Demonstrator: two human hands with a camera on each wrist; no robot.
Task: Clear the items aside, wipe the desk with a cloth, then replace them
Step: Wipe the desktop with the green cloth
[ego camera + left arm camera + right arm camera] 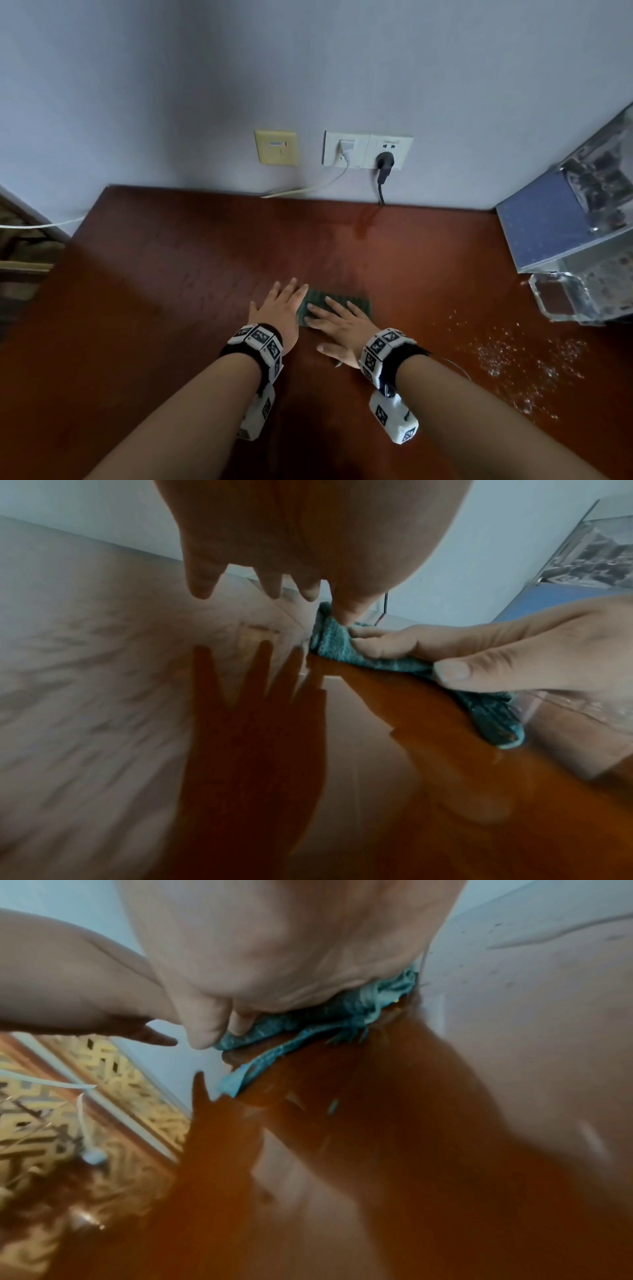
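My right hand (pixel 337 325) lies flat, fingers straight, pressing the folded green-blue terry cloth (pixel 346 300) onto the glossy red-brown wooden surface (pixel 171 291) for wiping. My left hand (pixel 279 308), open and empty, sits just beside it, steadying me (I judge). The clear acrylic boxes (pixel 568 298) stand well off to the right of my hands, cleared aside.

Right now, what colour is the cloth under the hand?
Teal blue-green cloth, clearest in the left wrist view.

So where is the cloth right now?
In the head view the cloth lies flat on the desk near its middle, under the right hand. The left hand is just to its left, thumb touching its edge.
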